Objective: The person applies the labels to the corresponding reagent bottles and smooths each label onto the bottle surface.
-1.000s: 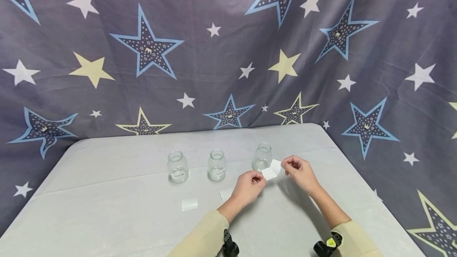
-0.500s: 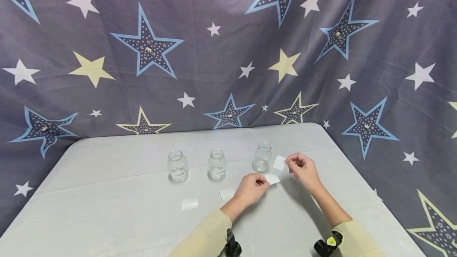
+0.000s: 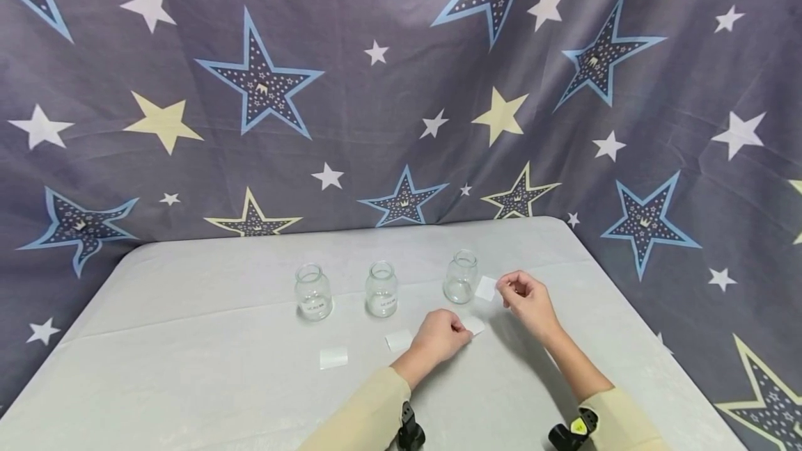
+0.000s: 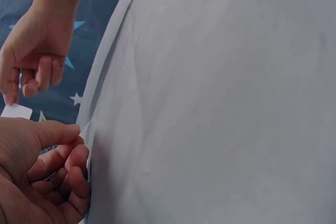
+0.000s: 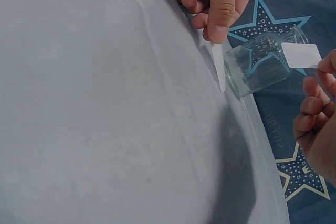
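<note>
My right hand (image 3: 528,303) pinches a small white label (image 3: 486,289) by its edge, just beside the right-hand glass jar (image 3: 460,281). Lower and to the left, my left hand (image 3: 437,337) holds a second white piece, a paper backing (image 3: 475,326), between thumb and fingers. In the right wrist view this backing (image 5: 218,66) is seen nearly edge-on below the left thumb. The label (image 5: 302,55) there overlaps the jar's mouth in the picture; whether it touches the glass I cannot tell.
Two more glass jars, one in the middle (image 3: 381,289) and one at left (image 3: 312,292), bear small printed labels low on their sides. Two white paper pieces lie on the table, one at left (image 3: 333,358) and one near my left forearm (image 3: 398,340). A starred curtain (image 3: 351,124) hangs behind.
A second ago both hands held one folded white piece; it has come apart into label and backing. My left hand has moved down toward the table with the backing; the right stays near the jar.
</note>
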`<control>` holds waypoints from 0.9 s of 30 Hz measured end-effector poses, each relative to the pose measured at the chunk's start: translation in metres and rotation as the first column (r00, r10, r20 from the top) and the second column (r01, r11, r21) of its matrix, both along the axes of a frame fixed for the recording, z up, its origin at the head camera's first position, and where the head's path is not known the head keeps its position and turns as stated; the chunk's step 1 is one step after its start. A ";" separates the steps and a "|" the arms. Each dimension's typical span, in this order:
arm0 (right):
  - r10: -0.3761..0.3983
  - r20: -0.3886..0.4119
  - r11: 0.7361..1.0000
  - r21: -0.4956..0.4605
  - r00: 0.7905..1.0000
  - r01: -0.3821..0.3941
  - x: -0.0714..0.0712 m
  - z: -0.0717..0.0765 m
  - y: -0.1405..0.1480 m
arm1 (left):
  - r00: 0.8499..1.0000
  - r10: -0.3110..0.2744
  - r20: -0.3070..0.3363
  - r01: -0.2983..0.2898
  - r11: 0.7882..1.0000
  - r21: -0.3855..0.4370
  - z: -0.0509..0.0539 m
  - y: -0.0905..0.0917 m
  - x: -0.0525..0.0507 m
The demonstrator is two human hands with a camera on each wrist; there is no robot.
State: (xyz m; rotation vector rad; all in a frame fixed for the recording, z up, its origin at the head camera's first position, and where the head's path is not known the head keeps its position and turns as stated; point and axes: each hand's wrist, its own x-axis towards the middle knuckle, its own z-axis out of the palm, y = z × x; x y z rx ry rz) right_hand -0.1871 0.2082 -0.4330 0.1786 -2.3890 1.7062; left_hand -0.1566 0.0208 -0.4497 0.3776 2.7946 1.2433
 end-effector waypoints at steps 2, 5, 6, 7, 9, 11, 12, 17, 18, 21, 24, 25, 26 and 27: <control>-0.007 0.003 1.000 0.006 1.000 0.006 0.000 -0.001 0.000 | 1.000 0.009 0.013 -0.009 1.000 -0.006 0.000 0.000 0.000; -0.009 0.002 1.000 0.011 1.000 0.009 0.000 -0.001 -0.001 | 1.000 0.013 0.018 -0.013 1.000 -0.006 0.001 -0.002 0.000; -0.009 0.002 1.000 0.013 1.000 0.009 0.001 -0.002 -0.001 | 1.000 0.012 0.023 -0.012 1.000 0.001 0.001 -0.002 0.000; -0.008 0.002 1.000 0.013 1.000 0.008 0.001 -0.002 -0.002 | 1.000 0.011 0.028 -0.012 1.000 0.014 0.001 -0.003 -0.001; -0.007 0.002 1.000 0.014 1.000 0.007 0.002 -0.002 -0.003 | 0.999 0.007 0.034 -0.009 0.999 0.047 0.001 -0.004 -0.002; -0.004 0.004 1.000 0.015 1.000 0.004 0.002 -0.002 -0.004 | 0.999 0.003 0.039 -0.007 0.996 0.093 0.002 -0.005 -0.005; -0.003 0.005 1.000 0.017 1.000 0.003 0.003 -0.003 -0.005 | 0.999 0.002 0.037 -0.007 0.993 0.115 0.002 -0.006 -0.006; 0.006 0.016 1.000 0.028 1.000 -0.006 0.004 -0.006 -0.008 | 0.999 0.030 0.014 -0.033 0.972 0.234 0.007 -0.008 -0.012; 0.007 0.016 1.000 0.029 1.000 -0.008 0.005 -0.005 -0.009 | 0.999 0.041 0.006 -0.041 0.967 0.251 0.008 -0.009 -0.012; 0.023 0.002 0.999 0.027 1.000 -0.023 0.008 -0.001 -0.015 | 0.997 0.074 0.001 -0.071 0.953 0.296 0.011 -0.008 -0.013; 0.047 -0.037 0.998 0.032 0.998 -0.046 0.016 0.009 -0.023 | 0.994 0.106 -0.019 -0.093 0.934 0.344 0.013 -0.007 -0.013; 0.054 -0.046 0.998 0.031 0.997 -0.053 0.019 0.013 -0.026 | 0.993 0.117 -0.020 -0.101 0.926 0.363 0.014 -0.006 -0.014; 0.061 -0.056 0.998 0.034 0.997 -0.059 0.022 0.016 -0.028 | 0.992 0.125 -0.023 -0.106 0.918 0.383 0.015 -0.006 -0.014; 0.067 -0.068 0.997 0.041 0.995 -0.065 0.025 0.020 -0.031 | 0.991 0.133 -0.027 -0.111 0.909 0.402 0.015 -0.006 -0.014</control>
